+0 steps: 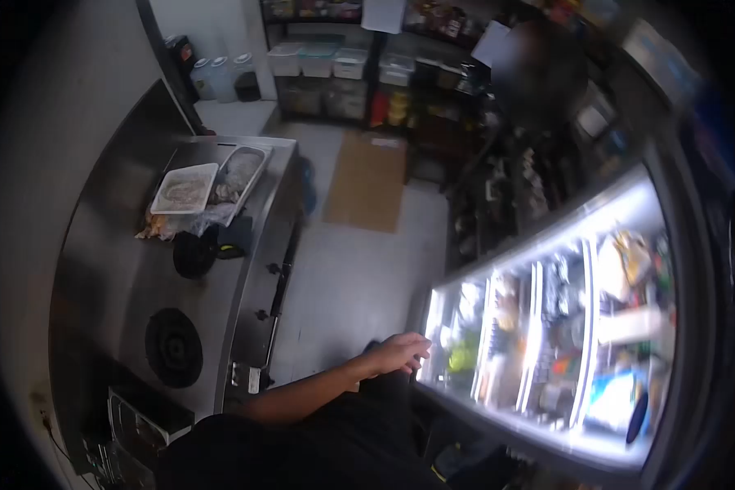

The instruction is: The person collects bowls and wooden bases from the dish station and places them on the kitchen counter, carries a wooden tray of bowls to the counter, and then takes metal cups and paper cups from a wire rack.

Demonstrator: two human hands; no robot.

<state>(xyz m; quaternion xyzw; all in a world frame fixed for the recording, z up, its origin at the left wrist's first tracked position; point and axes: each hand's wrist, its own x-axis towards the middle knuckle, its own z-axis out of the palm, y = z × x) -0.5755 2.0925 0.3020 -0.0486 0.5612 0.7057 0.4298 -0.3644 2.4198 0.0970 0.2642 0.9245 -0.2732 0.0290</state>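
Observation:
My left hand (395, 356) is stretched out from the lower left, with its fingers loosely bent and slightly apart, nothing visible in them. Its fingertips are near the lower left edge of a brightly lit glass-fronted fridge (535, 347); whether they touch it I cannot tell. Inside the fridge, shelves hold blurred packages, a green item (464, 353) at the left and a blue and white bag (616, 402) at the right. My right hand is not in view.
Left, a steel counter (220, 306) carries a white tray (185, 189), a second tray of bagged food (241, 173), a black round burner (174, 347) and dark cloth-like items. A cardboard sheet (367, 181) lies on the floor. Shelves with tubs (349, 64) stand behind.

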